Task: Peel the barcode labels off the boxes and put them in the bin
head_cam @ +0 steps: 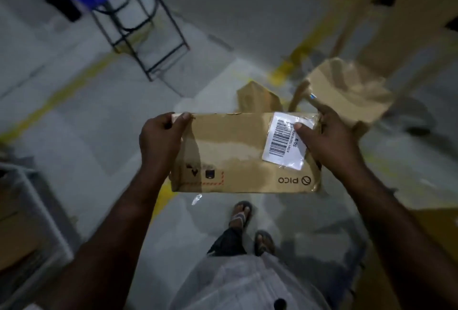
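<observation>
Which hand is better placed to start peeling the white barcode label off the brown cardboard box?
Right, probably. The thumb of the right hand lies on the white barcode label at the right end of the brown cardboard box; the left hand grips the far left end, away from the label.

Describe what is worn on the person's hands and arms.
Nothing is worn. The left hand and right hand are ungloved, with no rings, watch or bands visible. Both arms are bare as far as the picture shows them, with no sleeves in view.
</observation>
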Demonstrator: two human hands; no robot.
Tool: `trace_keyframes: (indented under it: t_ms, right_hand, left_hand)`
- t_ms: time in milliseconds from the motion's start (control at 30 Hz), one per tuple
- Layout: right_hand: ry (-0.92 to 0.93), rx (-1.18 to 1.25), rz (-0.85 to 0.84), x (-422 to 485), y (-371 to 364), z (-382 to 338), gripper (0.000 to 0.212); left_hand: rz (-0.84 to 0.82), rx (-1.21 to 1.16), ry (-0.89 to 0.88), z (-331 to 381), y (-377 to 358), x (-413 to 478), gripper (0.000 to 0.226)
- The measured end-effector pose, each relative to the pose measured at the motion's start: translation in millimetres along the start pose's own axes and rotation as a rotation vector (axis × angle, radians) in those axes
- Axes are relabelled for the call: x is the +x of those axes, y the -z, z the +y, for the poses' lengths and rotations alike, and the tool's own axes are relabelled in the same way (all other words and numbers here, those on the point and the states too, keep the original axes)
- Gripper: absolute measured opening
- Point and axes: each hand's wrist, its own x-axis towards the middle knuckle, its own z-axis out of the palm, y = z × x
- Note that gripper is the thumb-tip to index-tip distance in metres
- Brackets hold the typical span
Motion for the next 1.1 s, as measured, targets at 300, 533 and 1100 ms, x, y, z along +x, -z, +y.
trace_keyframes:
  t_ms: [300, 533, 1100]
  right_hand:
    - [0.598, -0.556, -0.18, -51, -112, -142, 0.041]
    - [0.937, -0.619, -0.527, -125, -228, -255, 0.087]
    - [1.716, -0.334, -0.921, -386, -426, -438, 0.091]
  left_hand:
    - [0.034, 0.505, 0.189, -48, 152, -62, 0.107]
    - [0.289, 0.481, 0.456, -105, 284, -116, 0.11]
    - [1.103, 0.553, 0.97, -168, 493, -303, 0.102]
